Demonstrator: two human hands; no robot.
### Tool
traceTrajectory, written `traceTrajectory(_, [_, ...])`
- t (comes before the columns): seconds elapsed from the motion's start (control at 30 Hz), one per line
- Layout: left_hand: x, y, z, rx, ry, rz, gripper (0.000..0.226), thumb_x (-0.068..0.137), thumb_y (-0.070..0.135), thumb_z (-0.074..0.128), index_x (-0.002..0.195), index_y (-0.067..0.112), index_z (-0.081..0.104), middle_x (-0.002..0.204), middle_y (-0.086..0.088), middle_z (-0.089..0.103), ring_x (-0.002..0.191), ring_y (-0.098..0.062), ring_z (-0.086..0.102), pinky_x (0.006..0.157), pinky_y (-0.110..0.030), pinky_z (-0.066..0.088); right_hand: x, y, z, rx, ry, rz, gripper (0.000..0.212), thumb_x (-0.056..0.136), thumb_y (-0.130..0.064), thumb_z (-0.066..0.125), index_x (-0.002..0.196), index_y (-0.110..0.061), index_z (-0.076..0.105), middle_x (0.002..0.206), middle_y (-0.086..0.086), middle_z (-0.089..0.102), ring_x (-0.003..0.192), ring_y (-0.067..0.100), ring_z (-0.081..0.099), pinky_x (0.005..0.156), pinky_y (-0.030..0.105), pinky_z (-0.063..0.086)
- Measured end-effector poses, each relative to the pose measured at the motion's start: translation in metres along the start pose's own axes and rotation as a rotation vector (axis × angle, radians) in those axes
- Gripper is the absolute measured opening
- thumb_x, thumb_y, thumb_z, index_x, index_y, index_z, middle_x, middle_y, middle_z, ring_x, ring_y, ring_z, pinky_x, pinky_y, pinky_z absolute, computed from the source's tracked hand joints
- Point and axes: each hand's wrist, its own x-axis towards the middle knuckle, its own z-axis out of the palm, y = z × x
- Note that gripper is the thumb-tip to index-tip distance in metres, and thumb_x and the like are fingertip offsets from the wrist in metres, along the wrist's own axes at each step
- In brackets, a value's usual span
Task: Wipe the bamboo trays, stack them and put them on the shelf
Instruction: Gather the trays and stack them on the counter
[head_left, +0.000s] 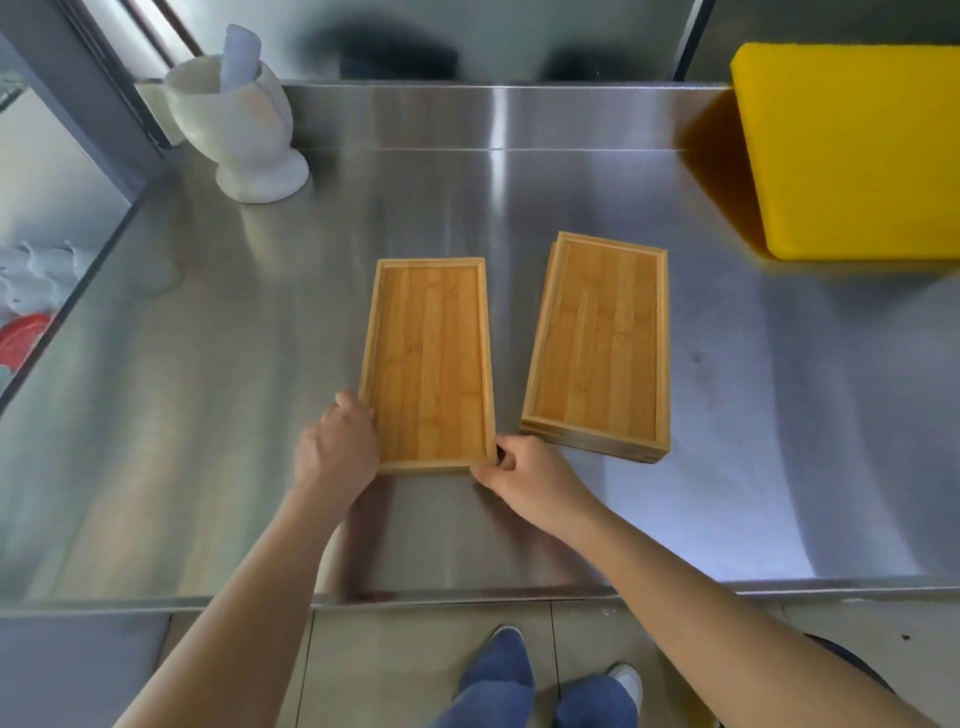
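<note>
A single bamboo tray (428, 358) lies flat on the steel counter, long side running away from me. My left hand (335, 441) grips its near left edge. My right hand (519, 475) pinches its near right corner. To the right, a stack of bamboo trays (602, 343) rests on the counter, slightly angled, apart from both hands. No cloth is in view.
A white stone mortar with a pestle (244, 124) stands at the back left. A thick yellow cutting board (852, 150) sits at the back right. Left of the steel counter (208, 415) a lower level holds a red item (23, 338). The counter's front edge is near my legs.
</note>
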Motion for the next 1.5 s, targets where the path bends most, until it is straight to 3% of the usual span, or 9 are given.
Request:
traceTrajectory(0.13, [0.0, -0.005, -0.005, -0.018, -0.021, -0.007, 0.029, 0.102, 0.018, 0.03, 0.111, -0.006, 0.043, 0.116, -0.028, 0.06, 0.107, -0.044, 0.058, 0.083, -0.044, 0.042, 0.003, -0.006, 0.001, 0.393, -0.003, 0.162, 0.051, 0.083, -0.031, 0.064, 0.128, -0.011, 0.053, 0.103, -0.002, 0.056, 0.077, 0.007, 0.049, 0.062, 0.02, 0.038])
traceTrajectory(0.27, [-0.007, -0.011, -0.013, -0.194, -0.046, -0.092, 0.031, 0.101, 0.019, 0.031, 0.111, -0.007, 0.043, 0.116, -0.032, 0.056, 0.108, -0.047, 0.054, 0.077, -0.042, 0.036, 0.004, -0.01, 0.004, 0.577, 0.046, 0.198, 0.056, 0.081, -0.028, 0.067, 0.129, -0.004, 0.053, 0.126, 0.003, 0.057, 0.11, 0.017, 0.055, 0.089, 0.032, 0.049])
traceTrajectory(0.33, [-0.009, -0.015, -0.018, -0.289, -0.035, -0.121, 0.032, 0.1, 0.022, 0.034, 0.108, -0.006, 0.045, 0.107, -0.03, 0.058, 0.103, -0.045, 0.055, 0.073, -0.037, 0.033, 0.004, -0.016, 0.006, 0.631, 0.119, 0.18, 0.044, 0.083, -0.021, 0.067, 0.121, 0.0, 0.057, 0.116, 0.005, 0.06, 0.101, 0.017, 0.059, 0.089, 0.036, 0.053])
traceTrajectory(0.4, [-0.007, -0.019, -0.022, -0.458, -0.016, -0.143, 0.03, 0.098, 0.027, 0.039, 0.092, 0.001, 0.05, 0.08, -0.018, 0.054, 0.079, -0.037, 0.056, 0.063, -0.036, 0.035, 0.004, -0.021, 0.008, 0.594, 0.191, 0.134, 0.031, 0.085, -0.018, 0.065, 0.11, 0.0, 0.06, 0.092, 0.005, 0.063, 0.077, 0.013, 0.062, 0.07, 0.03, 0.056])
traceTrajectory(0.53, [-0.004, -0.019, -0.036, -0.742, 0.017, -0.197, 0.03, 0.094, 0.03, 0.047, 0.075, 0.007, 0.052, 0.058, -0.005, 0.038, 0.056, -0.025, 0.036, 0.056, -0.032, 0.029, 0.002, -0.033, 0.003, 0.481, 0.239, 0.059, 0.023, 0.089, -0.024, 0.059, 0.096, -0.002, 0.058, 0.067, 0.001, 0.055, 0.055, 0.011, 0.052, 0.051, 0.021, 0.045])
traceTrajectory(0.77, [-0.015, 0.025, -0.051, -0.605, 0.139, 0.037, 0.044, 0.095, 0.032, 0.043, 0.058, 0.008, 0.039, 0.056, -0.004, 0.042, 0.06, -0.029, 0.041, 0.05, -0.034, 0.026, -0.015, -0.035, -0.043, 0.508, 0.365, -0.012, 0.008, 0.089, -0.017, 0.058, 0.087, -0.01, 0.055, 0.064, -0.001, 0.053, 0.053, 0.01, 0.049, 0.049, 0.019, 0.041])
traceTrajectory(0.97, [-0.009, 0.093, -0.045, -0.514, 0.095, 0.228, 0.036, 0.093, 0.02, 0.038, 0.066, -0.001, 0.05, 0.054, -0.004, 0.042, 0.055, -0.028, 0.04, 0.046, -0.029, 0.027, -0.032, -0.006, -0.084, 0.121, 0.61, -0.01, 0.016, 0.09, -0.019, 0.048, 0.084, -0.005, 0.052, 0.061, 0.0, 0.046, 0.058, 0.017, 0.042, 0.055, 0.03, 0.034])
traceTrajectory(1.17, [-0.007, 0.125, -0.011, -0.519, -0.001, 0.33, 0.038, 0.094, 0.017, 0.034, 0.057, 0.008, 0.034, 0.051, -0.002, 0.036, 0.056, -0.027, 0.034, 0.048, -0.032, 0.024, -0.038, 0.026, -0.103, 0.053, 0.607, 0.122, 0.016, 0.09, -0.018, 0.043, 0.076, -0.01, 0.043, 0.063, -0.001, 0.043, 0.057, 0.016, 0.039, 0.057, 0.032, 0.034])
traceTrajectory(1.5, [-0.002, 0.135, 0.009, -0.417, 0.029, 0.406, 0.041, 0.099, 0.028, 0.03, 0.066, 0.007, 0.042, 0.054, 0.001, 0.041, 0.059, -0.027, 0.042, 0.052, -0.032, 0.027, -0.032, 0.056, -0.094, 0.028, 0.613, 0.196, 0.021, 0.092, -0.022, 0.043, 0.095, -0.003, 0.051, 0.073, 0.004, 0.053, 0.068, 0.022, 0.05, 0.066, 0.039, 0.043])
